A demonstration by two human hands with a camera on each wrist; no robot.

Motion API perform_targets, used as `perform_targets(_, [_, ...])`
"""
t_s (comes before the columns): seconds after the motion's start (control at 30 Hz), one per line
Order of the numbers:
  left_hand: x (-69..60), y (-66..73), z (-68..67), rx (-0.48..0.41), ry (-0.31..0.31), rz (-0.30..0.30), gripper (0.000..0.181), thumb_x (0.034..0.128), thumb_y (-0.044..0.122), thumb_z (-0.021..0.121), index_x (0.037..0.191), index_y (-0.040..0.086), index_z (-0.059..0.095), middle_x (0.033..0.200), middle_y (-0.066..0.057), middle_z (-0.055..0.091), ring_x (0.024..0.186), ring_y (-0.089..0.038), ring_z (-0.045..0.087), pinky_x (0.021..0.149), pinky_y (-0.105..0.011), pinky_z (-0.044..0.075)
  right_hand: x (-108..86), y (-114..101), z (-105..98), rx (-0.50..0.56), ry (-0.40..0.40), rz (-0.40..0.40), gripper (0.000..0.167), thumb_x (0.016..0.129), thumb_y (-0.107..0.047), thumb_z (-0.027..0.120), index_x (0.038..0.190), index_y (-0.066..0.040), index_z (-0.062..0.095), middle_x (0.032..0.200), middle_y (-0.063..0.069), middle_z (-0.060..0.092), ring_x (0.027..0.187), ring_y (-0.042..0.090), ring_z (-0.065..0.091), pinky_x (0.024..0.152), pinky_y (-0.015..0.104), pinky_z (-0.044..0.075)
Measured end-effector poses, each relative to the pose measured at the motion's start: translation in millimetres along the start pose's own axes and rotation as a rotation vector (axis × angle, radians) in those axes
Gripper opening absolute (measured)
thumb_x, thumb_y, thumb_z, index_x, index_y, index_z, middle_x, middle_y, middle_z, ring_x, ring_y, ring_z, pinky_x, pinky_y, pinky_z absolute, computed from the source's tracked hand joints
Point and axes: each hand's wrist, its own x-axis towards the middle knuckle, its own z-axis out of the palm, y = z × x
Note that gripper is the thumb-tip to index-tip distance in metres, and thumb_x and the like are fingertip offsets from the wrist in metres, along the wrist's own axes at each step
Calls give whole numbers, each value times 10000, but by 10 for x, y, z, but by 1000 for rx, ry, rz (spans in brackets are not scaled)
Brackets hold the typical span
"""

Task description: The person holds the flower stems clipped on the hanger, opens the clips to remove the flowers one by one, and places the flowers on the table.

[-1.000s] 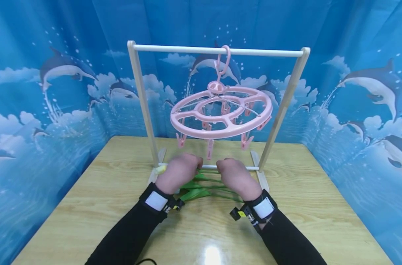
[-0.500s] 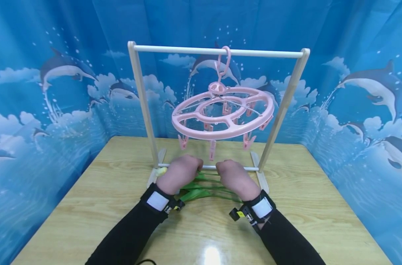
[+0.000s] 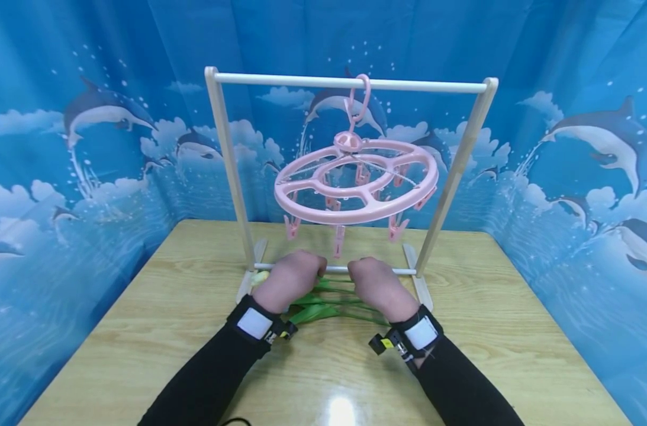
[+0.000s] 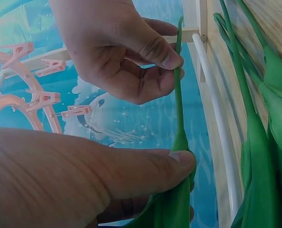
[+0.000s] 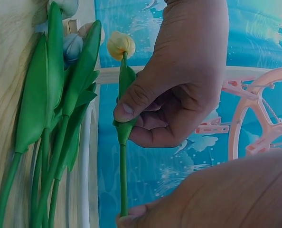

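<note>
Between my two hands is an artificial tulip with a pale yellow bloom (image 5: 121, 45) and a green stem (image 5: 123, 173). My left hand (image 3: 293, 280) pinches it at the base of its leaves, thumb in front, as the right wrist view shows. Toward the bare end of the stem, my right hand (image 3: 380, 288) pinches it between thumb and fingers. In the head view the hands hide most of this tulip, and its bloom pokes out left of my left hand. Several other tulips (image 5: 34, 104) lie on the table below, with green leaves and pale or bluish blooms.
A wooden stand (image 3: 464, 151) with a white top bar and lower bar (image 4: 217, 114) rises just beyond my hands. From it hangs a round pink clip hanger (image 3: 355, 207), its clips (image 3: 338, 241) dangling close above them. The wooden table (image 3: 488, 331) is backed by a blue dolphin curtain (image 3: 110, 148).
The pink clip hanger has swayed slightly right and then back left. Both hands stay in nearly the same place, holding the yellow tulip.
</note>
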Motion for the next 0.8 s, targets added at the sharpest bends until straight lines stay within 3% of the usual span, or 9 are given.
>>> perform_targets(0.47, [44, -33, 72, -42, -46, -13, 180, 1087, 91, 629, 1096, 168, 792, 968, 24, 772, 762, -114, 630, 722, -282, 581, 31, 28, 56, 2, 1, 2, 157, 960, 37, 702, 901, -107, 721, 755, -7, 655, 659, 174, 581, 637, 299, 523])
perform_targets(0.8, [53, -52, 135, -40, -29, 16, 162, 1050, 69, 668, 1086, 156, 800, 978, 21, 787, 780, -101, 634, 753, -283, 594, 46, 46, 97, -16, -20, 15, 162, 967, 45, 668, 989, -81, 767, 779, -2, 688, 668, 165, 598, 631, 290, 528])
